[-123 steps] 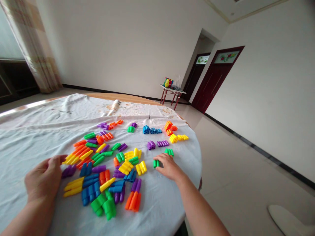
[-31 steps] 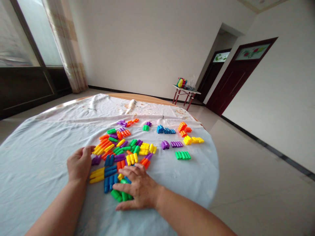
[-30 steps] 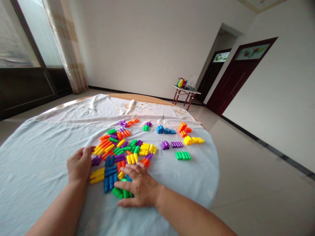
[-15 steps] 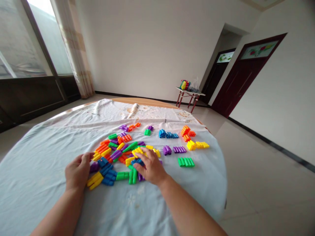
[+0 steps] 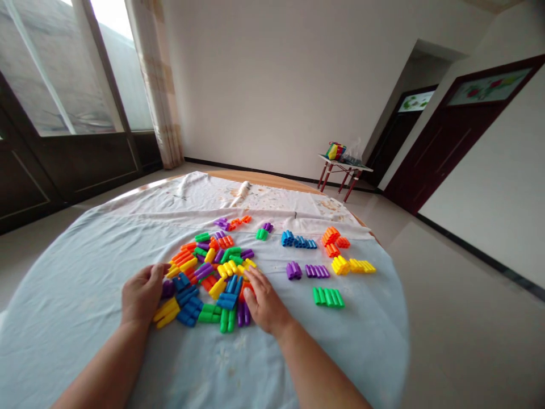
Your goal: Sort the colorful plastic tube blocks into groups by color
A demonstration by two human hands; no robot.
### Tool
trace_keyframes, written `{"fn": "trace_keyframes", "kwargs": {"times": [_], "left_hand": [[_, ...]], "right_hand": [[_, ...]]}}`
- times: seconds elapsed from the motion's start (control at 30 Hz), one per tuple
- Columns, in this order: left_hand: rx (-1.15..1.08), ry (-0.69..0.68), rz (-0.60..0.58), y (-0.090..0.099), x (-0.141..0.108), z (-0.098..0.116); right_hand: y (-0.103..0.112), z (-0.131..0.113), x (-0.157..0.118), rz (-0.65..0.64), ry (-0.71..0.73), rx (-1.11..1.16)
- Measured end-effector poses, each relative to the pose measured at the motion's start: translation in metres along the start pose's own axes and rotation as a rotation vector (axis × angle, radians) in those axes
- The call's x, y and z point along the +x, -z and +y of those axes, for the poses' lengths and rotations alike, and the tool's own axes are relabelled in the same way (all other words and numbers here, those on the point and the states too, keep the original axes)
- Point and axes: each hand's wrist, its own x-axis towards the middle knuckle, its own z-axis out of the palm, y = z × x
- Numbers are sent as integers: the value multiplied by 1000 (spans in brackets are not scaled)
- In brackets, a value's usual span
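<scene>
A loose pile of colourful plastic tube-shaped building blocks lies in front of me, with a blue block point(image 5: 230, 289), a yellow block point(image 5: 229, 268) and a green block point(image 5: 227, 320) in it. At the pile's left side is my left hand point(image 5: 142, 292), fingers curled and pressed together beside a yellow block point(image 5: 174, 271) and a purple block point(image 5: 167, 289); whatever it may hold is hidden. My right hand point(image 5: 268, 301) rests against the pile's right edge, fingers apart and extended, touching or just over an orange block point(image 5: 246, 291). Purple tubes point(image 5: 243, 314) lie just left of its thumb.
To the right stand blocks grouped by colour: blue point(image 5: 298, 241), orange point(image 5: 331, 241), yellow point(image 5: 353, 265), purple point(image 5: 307, 271) and green point(image 5: 328, 297). A pale cloth point(image 5: 106, 250) covers the round table. A small side table point(image 5: 346, 165) with bags stands by the far wall.
My right hand has moved off the yellow and blue blocks toward the pile's right edge, uncovering them and an orange block. My left hand keeps its place at the pile. The view has turned slightly left.
</scene>
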Motion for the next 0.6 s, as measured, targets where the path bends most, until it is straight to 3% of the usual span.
{"fn": "trace_keyframes", "kwargs": {"times": [0.13, 0.3, 0.5, 0.6], "left_hand": [[16, 3, -17, 0, -2, 0], [23, 1, -22, 1, -3, -1], [16, -13, -29, -1, 0, -3], [-2, -12, -27, -1, 0, -3]], "right_hand": [[-2, 0, 3, 6, 52, 149], [-6, 15, 8, 105, -43, 89], [2, 14, 12, 8, -82, -17], [8, 11, 10, 22, -123, 25]]}}
